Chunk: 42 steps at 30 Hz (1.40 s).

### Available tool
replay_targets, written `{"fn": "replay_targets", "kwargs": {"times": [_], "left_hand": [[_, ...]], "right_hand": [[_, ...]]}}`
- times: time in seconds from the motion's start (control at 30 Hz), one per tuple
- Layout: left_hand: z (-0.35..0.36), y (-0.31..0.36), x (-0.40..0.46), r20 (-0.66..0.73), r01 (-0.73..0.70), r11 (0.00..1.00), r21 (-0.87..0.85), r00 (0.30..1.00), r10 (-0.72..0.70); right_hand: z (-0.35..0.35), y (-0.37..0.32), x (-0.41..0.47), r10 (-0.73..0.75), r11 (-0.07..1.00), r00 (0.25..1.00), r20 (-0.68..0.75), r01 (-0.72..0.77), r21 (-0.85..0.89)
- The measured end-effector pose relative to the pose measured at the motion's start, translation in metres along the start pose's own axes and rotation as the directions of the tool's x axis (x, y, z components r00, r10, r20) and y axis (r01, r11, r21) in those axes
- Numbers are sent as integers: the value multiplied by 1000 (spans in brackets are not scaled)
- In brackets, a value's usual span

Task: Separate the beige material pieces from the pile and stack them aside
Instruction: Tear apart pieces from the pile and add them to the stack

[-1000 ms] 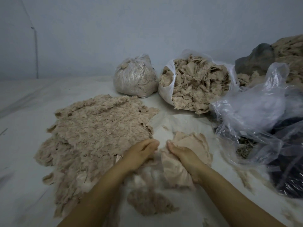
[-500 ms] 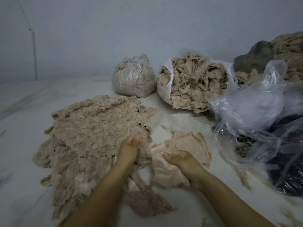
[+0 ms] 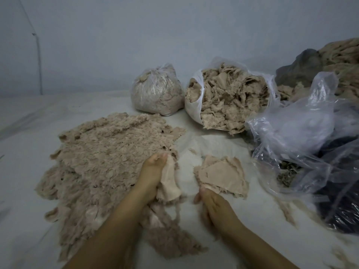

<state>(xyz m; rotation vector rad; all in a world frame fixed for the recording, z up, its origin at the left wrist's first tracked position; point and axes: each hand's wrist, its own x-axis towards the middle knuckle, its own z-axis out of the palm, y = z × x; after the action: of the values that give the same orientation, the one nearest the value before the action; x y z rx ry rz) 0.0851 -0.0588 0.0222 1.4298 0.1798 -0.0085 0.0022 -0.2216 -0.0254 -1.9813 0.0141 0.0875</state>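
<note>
A wide, flat stack of fluffy beige material pieces (image 3: 104,156) lies on the white surface at the left. My left hand (image 3: 152,171) is at the stack's right edge and grips one smooth-backed beige piece (image 3: 169,183), which hangs from the hand over the stack's near right edge. A small pile of beige pieces (image 3: 223,174) lies smooth side up to the right, apart from the gripped piece. My right hand (image 3: 210,204) is at this pile's near edge. Its fingers curl down onto the edge of the pile.
A tied clear bag of beige scraps (image 3: 155,94) and an open white bag full of them (image 3: 229,101) stand at the back. Crumpled clear plastic bags (image 3: 291,136) over dark material (image 3: 342,202) crowd the right. Loose fluff (image 3: 171,241) lies between my forearms.
My hands have drawn apart. The left hand pulled one beige piece off the small pile toward the big stack, while the right hand slid back to the small pile's near edge.
</note>
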Motion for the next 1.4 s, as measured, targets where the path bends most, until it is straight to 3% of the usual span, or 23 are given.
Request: {"fn": "replay_targets", "kwargs": {"times": [0.1, 0.17, 0.27, 0.3, 0.33, 0.37, 0.43, 0.5, 0.53, 0.63, 0.7, 0.77, 0.8, 0.87, 0.93, 0.97, 1.03, 1.1, 1.17, 1.23, 1.27, 1.33, 1.4], "left_hand": [[13, 0, -9, 100, -89, 992, 84, 992, 80], [22, -3, -16, 145, -107, 994, 9, 984, 105], [29, -8, -22, 174, -124, 992, -12, 977, 124], [30, -9, -23, 164, -132, 991, 0, 978, 130], [31, -11, -23, 152, -144, 989, 18, 978, 139], [32, -12, -23, 149, -152, 988, 33, 978, 145], [34, -13, -20, 181, -137, 988, 69, 976, 123], [34, -13, -17, 221, -87, 986, 140, 974, 55], [32, -13, -14, 239, -76, 976, 204, 971, 26], [8, -15, -8, 412, -216, 843, 493, 911, -7], [-16, -13, -6, 603, -339, 711, 615, 784, -147], [-35, -12, -7, 678, -402, 613, 681, 661, -320], [-41, -12, -10, 677, -440, 547, 713, 635, -371], [-46, -17, -13, 672, -549, 391, 739, 640, -372], [-48, -23, -17, 708, -636, 314, 705, 649, -277], [-48, -25, -18, 722, -652, 318, 689, 657, -218], [-48, -27, -21, 684, -576, 443, 687, 718, -129], [-47, -26, -23, 566, -431, 580, 692, 822, -65], [-47, -25, -21, 476, -399, 611, 683, 879, 41], [-47, -23, -21, 449, -422, 614, 667, 885, 121], [-47, -23, -21, 461, -426, 626, 653, 879, 118], [-48, -22, -24, 537, -416, 658, 628, 843, 21], [-50, -24, -29, 602, -382, 647, 660, 784, -151]], "right_hand": [[7, -15, 0, 67, 988, 989, 130, -84, 127], [12, -22, 5, 110, 922, 985, 136, -152, 355], [11, -24, 16, 180, 582, 981, 72, -165, 796], [9, -22, 22, 224, 489, 975, -3, -110, 865], [6, -20, 27, 276, 474, 955, -111, -34, 880], [0, -18, 32, 308, 546, 917, -252, 47, 836], [-16, -15, 40, 235, 787, 817, -526, 157, 597], [-36, -7, 45, 144, 930, 759, -636, 116, 349], [-45, -2, 48, 125, 960, 767, -630, 66, 271], [-66, 16, 53, 39, 970, 853, -520, -157, -183], [-66, 19, 47, -44, 901, 877, -479, -173, -399], [-56, 11, 36, -131, 928, 895, -426, -40, -369], [-47, 8, 31, -165, 947, 929, -330, 55, -317], [-25, -3, 17, -185, 960, 983, -2, 180, -213], [-5, -8, 1, -164, 947, 949, 268, 228, -227], [3, -7, -4, -159, 932, 926, 341, 254, -257], [11, -2, -8, -200, 884, 899, 389, 337, -325], [11, 0, -8, -241, 887, 921, 306, 337, -315], [9, -2, -5, -218, 945, 964, 151, 247, -212], [7, -4, -4, -173, 967, 977, 128, 193, -167], [7, -4, -4, -179, 948, 968, 178, 218, -232], [15, 1, -7, -210, 848, 926, 315, 333, -412], [21, 4, -6, -257, 788, 916, 308, 383, -483]]}}
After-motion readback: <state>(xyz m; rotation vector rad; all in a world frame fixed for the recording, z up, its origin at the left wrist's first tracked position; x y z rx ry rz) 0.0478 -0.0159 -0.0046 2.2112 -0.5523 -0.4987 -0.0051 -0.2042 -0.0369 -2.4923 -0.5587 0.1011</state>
